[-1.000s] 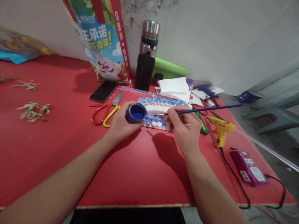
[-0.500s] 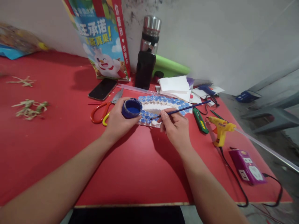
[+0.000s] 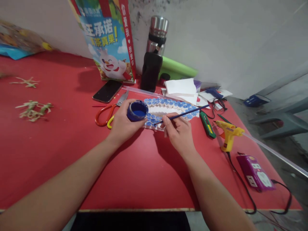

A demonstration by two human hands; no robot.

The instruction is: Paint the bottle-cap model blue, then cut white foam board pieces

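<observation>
My left hand (image 3: 124, 125) is wrapped round an open jar of blue paint (image 3: 138, 111), tilted slightly above the table. In my right hand (image 3: 179, 131) a thin dark-blue paintbrush (image 3: 186, 113) is pinched, its tip low at the left. That tip meets the near row of small round pieces on a white board (image 3: 156, 110). Many of these pieces are painted blue with pale swirls; a few by my right fingers look white. My right fingers hide part of the board's near edge. Scissors (image 3: 104, 115) with red and yellow handles lie just left of the jar.
A phone (image 3: 107, 91), a thermos (image 3: 157, 35) and a printed bag (image 3: 108, 45) are at the back. To the right lie a green box cutter (image 3: 207, 125), a yellow glue gun (image 3: 228, 133) and a purple power box (image 3: 255, 173) with cords. White papers (image 3: 180, 87) sit behind the board.
The brush tip has shifted slightly left and down along the near row, and its handle end has dropped a little. The jar stays in my left hand. The whole view has shifted slightly.
</observation>
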